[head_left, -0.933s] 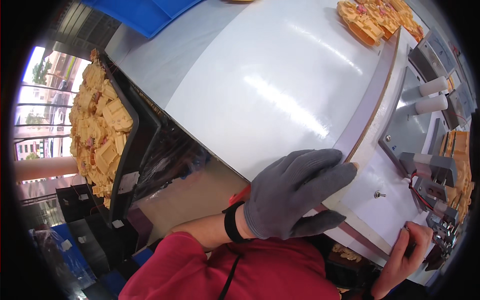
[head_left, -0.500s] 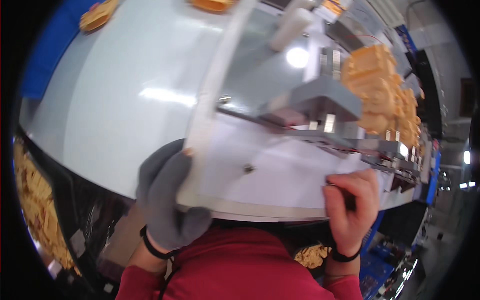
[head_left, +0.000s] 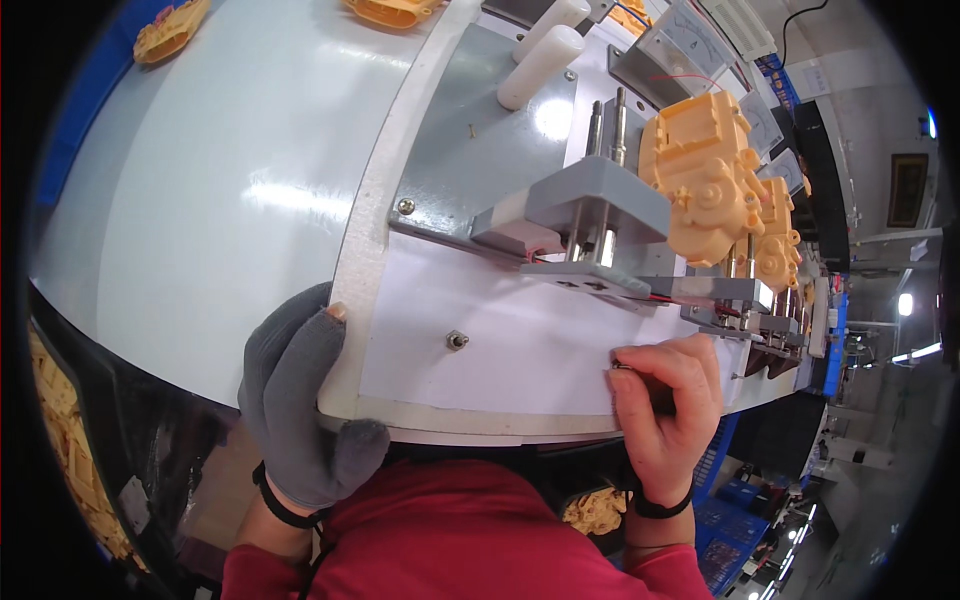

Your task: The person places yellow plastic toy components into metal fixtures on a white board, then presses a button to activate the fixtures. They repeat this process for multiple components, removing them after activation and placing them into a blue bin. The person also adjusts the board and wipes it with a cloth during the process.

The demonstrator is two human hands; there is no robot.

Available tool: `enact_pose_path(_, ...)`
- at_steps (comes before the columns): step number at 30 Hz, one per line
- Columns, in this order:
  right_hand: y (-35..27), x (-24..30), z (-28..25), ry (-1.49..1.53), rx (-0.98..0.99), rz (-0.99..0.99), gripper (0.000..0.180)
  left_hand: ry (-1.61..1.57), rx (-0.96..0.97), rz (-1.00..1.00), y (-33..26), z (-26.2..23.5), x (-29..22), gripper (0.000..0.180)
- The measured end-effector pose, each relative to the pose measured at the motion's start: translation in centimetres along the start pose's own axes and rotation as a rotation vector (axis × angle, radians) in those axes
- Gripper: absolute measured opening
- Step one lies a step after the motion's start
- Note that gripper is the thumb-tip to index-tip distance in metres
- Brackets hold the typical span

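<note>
We note the left hand [head_left: 300,400], in a grey glove with one fingertip bare, wrapped over the near corner of the white board [head_left: 520,350]; thumb below the rim, fingers on top, closed on the edge. The board's near edge runs just above our red sleeve, and its left edge borders the wide grey table [head_left: 200,190], which lies bare from that edge to the far left.

The right hand [head_left: 665,400] is bare and curled into a loose fist at the board's near right edge. It pinches a small dark part [head_left: 622,367] between thumb and forefinger; most of that part is hidden, so we cannot tell its shape.

Room on the right is tight. Just beyond the knuckles stands a grey metal fixture [head_left: 595,215] with upright rods, and pale orange plastic housings [head_left: 705,175] sit mounted behind it. A screw [head_left: 456,341] projects from the open white sheet between the two hands. Two white cylinders [head_left: 540,65] lie well beyond the fixture.
</note>
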State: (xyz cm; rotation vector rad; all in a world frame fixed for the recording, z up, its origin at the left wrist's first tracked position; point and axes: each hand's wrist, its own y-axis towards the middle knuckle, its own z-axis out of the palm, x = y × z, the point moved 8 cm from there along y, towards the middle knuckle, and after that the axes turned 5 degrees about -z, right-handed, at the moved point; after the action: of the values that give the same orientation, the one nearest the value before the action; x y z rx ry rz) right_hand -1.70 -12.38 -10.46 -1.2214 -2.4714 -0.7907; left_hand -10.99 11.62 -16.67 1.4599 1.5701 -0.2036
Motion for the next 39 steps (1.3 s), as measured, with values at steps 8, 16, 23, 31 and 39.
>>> enact_pose_path(8, 0.2, 0.1, 0.0, -0.022, -0.002, -0.013, 0.025, -0.041, -0.016, 0.013, 0.1, 0.0, 0.1, 0.056)
enact_pose_path(16, 0.1, 0.6, 0.0, -0.057, -0.021, -0.109, 0.028, -0.039, -0.016, 0.015, 0.2, 0.0, 0.1, 0.056)
enact_pose_path(23, 0.2, 1.1, -0.1, -0.076, -0.033, -0.178, 0.031, -0.052, -0.023, 0.026, 0.2, 0.0, 0.0, 0.057)
enact_pose_path(31, 0.0, 0.9, -0.2, -0.088, -0.043, -0.17, 0.031, -0.043, -0.014, 0.021, 0.3, 0.3, 0.1, 0.058)
enact_pose_path(39, -0.1, 0.7, -0.3, -0.076, -0.052, -0.165, 0.031, -0.044, -0.017, 0.013, 0.1, 0.3, 0.0, 0.059)
